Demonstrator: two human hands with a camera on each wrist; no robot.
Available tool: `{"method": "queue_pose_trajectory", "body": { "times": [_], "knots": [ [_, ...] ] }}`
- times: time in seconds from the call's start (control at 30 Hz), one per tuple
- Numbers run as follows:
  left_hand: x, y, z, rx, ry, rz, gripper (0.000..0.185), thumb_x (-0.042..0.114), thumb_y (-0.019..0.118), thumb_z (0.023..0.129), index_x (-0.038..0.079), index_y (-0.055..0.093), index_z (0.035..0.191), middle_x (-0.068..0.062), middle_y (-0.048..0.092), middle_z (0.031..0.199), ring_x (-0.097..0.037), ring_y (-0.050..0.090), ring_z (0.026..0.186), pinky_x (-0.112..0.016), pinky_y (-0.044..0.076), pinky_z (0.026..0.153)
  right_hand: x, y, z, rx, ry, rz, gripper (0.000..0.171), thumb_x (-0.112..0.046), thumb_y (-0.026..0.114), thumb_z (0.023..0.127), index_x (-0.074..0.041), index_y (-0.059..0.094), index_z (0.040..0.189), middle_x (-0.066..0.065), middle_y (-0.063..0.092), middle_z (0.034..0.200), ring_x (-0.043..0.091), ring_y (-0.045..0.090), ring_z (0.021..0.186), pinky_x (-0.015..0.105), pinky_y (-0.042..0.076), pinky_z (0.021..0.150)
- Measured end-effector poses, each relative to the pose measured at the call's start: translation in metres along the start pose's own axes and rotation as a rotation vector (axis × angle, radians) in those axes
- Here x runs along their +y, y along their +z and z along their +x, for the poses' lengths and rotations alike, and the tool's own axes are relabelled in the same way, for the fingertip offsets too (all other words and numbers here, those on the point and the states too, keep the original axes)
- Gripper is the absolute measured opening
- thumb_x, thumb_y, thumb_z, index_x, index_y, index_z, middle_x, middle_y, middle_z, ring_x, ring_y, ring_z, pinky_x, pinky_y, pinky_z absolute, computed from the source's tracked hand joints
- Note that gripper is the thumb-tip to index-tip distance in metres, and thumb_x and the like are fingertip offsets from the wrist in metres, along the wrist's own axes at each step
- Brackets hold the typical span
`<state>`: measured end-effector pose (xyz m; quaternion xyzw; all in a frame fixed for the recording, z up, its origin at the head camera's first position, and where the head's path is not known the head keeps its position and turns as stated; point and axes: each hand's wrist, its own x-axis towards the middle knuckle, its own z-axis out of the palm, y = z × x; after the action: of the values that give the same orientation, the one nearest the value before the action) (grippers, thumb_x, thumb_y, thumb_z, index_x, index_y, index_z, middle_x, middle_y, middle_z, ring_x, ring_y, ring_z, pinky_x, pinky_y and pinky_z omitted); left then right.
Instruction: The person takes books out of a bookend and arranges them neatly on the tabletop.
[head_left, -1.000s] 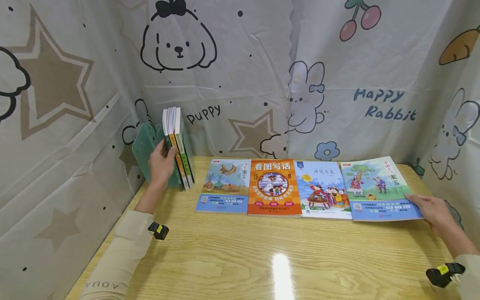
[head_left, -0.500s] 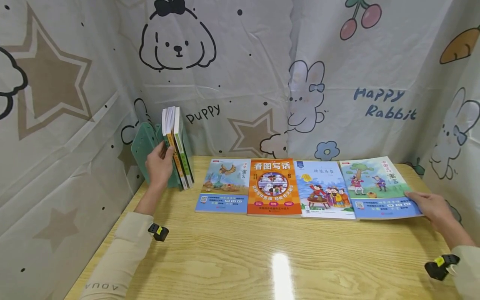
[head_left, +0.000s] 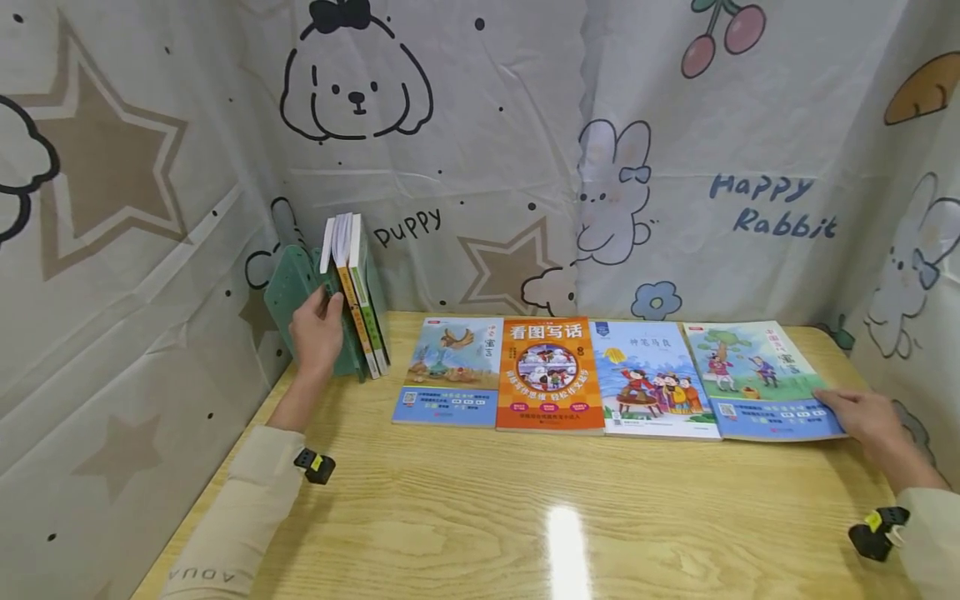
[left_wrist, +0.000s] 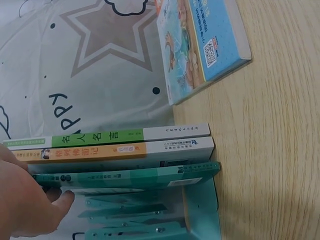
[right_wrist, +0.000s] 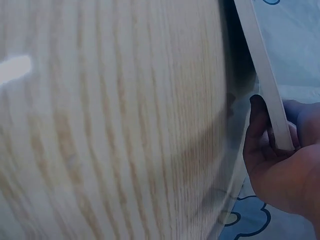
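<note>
At the far left corner of a wooden table (head_left: 465, 500), a person's left hand (head_left: 317, 333) rests against three upright books (head_left: 358, 292) standing in a green bookend rack (head_left: 288, 287); the wrist view shows the thumb (left_wrist: 62, 200) laid on the teal spine of the nearest volume, the fingers behind the books hidden, so whether that hand truly clasps them cannot be told. The books lean slightly against the rack and look like slim paperbacks: light, a little floppy, apt to tip if let go. Across the middle lie three picture books flat and edge to edge: a pale blue one (head_left: 448, 371), an orange one (head_left: 551, 375) and a white-and-blue one (head_left: 652, 379). At the right end, a green-and-blue picture book (head_left: 757, 375) lies beside them, its near right corner pinched by the right hand (head_left: 862, 417); the wrist view shows the thumb (right_wrist: 257, 125) under the lifted edge and the fingers on top. This thin, glossy softcover will likely bend and slide on the polished tabletop, so a hold on the outer edge near the corner, as here, or along the spine side seems soundest. Both forearms, in cream sleeves (head_left: 240, 517), stretch wide apart, left arm reaching forward, right arm angled out low over the table
</note>
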<state>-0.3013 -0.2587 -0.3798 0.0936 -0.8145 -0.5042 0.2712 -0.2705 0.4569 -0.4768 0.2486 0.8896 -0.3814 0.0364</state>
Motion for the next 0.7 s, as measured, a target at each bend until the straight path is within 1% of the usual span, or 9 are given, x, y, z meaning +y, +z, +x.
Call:
{"method": "queue_pose_trajectory", "body": {
  "times": [0.1, 0.17, 0.23, 0.3, 0.4, 0.5, 0.53, 0.6, 0.7],
  "knots": [
    [-0.001, 0.000, 0.000, 0.021, 0.023, 0.019, 0.046, 0.026, 0.049, 0.107, 0.005, 0.046, 0.148, -0.017, 0.053, 0.142, -0.028, 0.052, 0.130, -0.041, 0.043, 0.105, 0.004, 0.001, 0.002, 0.000, -0.027, -0.020, 0.067, -0.038, 0.038, 0.107, 0.019, 0.030, 0.141, 0.041, 0.039, 0.136, 0.044, 0.046, 0.106, 0.044, 0.043, 0.077],
    [-0.002, 0.001, -0.001, 0.039, 0.053, 0.044, 0.043, 0.025, 0.049, 0.107, 0.002, 0.052, 0.143, -0.018, 0.057, 0.137, -0.029, 0.056, 0.125, -0.041, 0.046, 0.102, 0.006, 0.001, 0.003, 0.001, -0.033, -0.029, 0.068, -0.039, 0.039, 0.107, 0.019, 0.031, 0.141, 0.041, 0.038, 0.137, 0.045, 0.045, 0.107, 0.050, 0.042, 0.084],
    [-0.003, 0.003, -0.001, 0.062, 0.096, 0.057, 0.038, 0.023, 0.048, 0.107, -0.003, 0.061, 0.132, -0.022, 0.064, 0.125, -0.029, 0.063, 0.113, -0.036, 0.051, 0.091, 0.008, 0.002, 0.003, 0.007, -0.034, -0.041, 0.068, -0.039, 0.039, 0.107, 0.019, 0.031, 0.141, 0.041, 0.038, 0.137, 0.046, 0.045, 0.107, 0.056, 0.041, 0.090],
    [-0.005, 0.003, -0.001, 0.098, 0.141, 0.074, 0.032, 0.019, 0.047, 0.107, -0.007, 0.065, 0.112, -0.023, 0.068, 0.102, -0.028, 0.065, 0.088, -0.029, 0.049, 0.071, 0.007, 0.004, 0.002, 0.017, -0.034, -0.045, 0.069, -0.040, 0.040, 0.107, 0.020, 0.031, 0.141, 0.042, 0.038, 0.137, 0.047, 0.046, 0.108, 0.057, 0.041, 0.092],
    [-0.008, 0.003, 0.000, 0.173, 0.194, 0.089, 0.030, 0.014, 0.048, 0.106, -0.004, 0.056, 0.083, -0.016, 0.052, 0.068, -0.019, 0.044, 0.057, -0.026, 0.030, 0.052, 0.005, 0.006, -0.003, 0.039, -0.037, -0.040, 0.070, -0.041, 0.042, 0.106, 0.020, 0.032, 0.139, 0.043, 0.037, 0.138, 0.048, 0.046, 0.109, 0.059, 0.040, 0.096],
    [-0.010, 0.002, 0.001, 0.258, 0.210, 0.098, 0.036, 0.011, 0.051, 0.105, 0.005, 0.042, 0.070, -0.004, 0.033, 0.056, -0.013, 0.028, 0.050, -0.028, 0.022, 0.050, 0.002, 0.008, -0.008, 0.065, -0.038, -0.032, 0.069, -0.040, 0.043, 0.106, 0.020, 0.034, 0.138, 0.043, 0.038, 0.138, 0.049, 0.047, 0.110, 0.058, 0.040, 0.096],
    [-0.010, 0.002, 0.001, 0.280, 0.213, 0.096, 0.038, 0.010, 0.051, 0.104, 0.007, 0.038, 0.069, -0.003, 0.029, 0.055, -0.013, 0.026, 0.050, -0.028, 0.023, 0.055, 0.001, 0.009, -0.009, 0.069, -0.035, -0.027, 0.069, -0.040, 0.044, 0.106, 0.020, 0.034, 0.138, 0.043, 0.038, 0.138, 0.050, 0.046, 0.112, 0.059, 0.040, 0.097],
    [-0.009, 0.000, 0.001, 0.313, 0.214, 0.086, 0.040, 0.009, 0.052, 0.103, 0.009, 0.035, 0.067, 0.000, 0.027, 0.054, -0.014, 0.025, 0.050, -0.030, 0.024, 0.063, 0.000, 0.009, -0.011, 0.078, -0.027, -0.018, 0.069, -0.040, 0.043, 0.106, 0.019, 0.033, 0.139, 0.042, 0.037, 0.140, 0.051, 0.045, 0.115, 0.060, 0.039, 0.099],
    [-0.008, -0.007, -0.001, 0.354, 0.224, 0.074, 0.040, 0.008, 0.053, 0.102, 0.009, 0.035, 0.066, 0.000, 0.028, 0.053, -0.015, 0.025, 0.050, -0.031, 0.022, 0.065, -0.001, 0.012, -0.012, 0.084, -0.016, -0.015, 0.070, -0.041, 0.042, 0.106, 0.019, 0.033, 0.140, 0.042, 0.036, 0.141, 0.052, 0.043, 0.120, 0.061, 0.035, 0.102]
  ]
}}
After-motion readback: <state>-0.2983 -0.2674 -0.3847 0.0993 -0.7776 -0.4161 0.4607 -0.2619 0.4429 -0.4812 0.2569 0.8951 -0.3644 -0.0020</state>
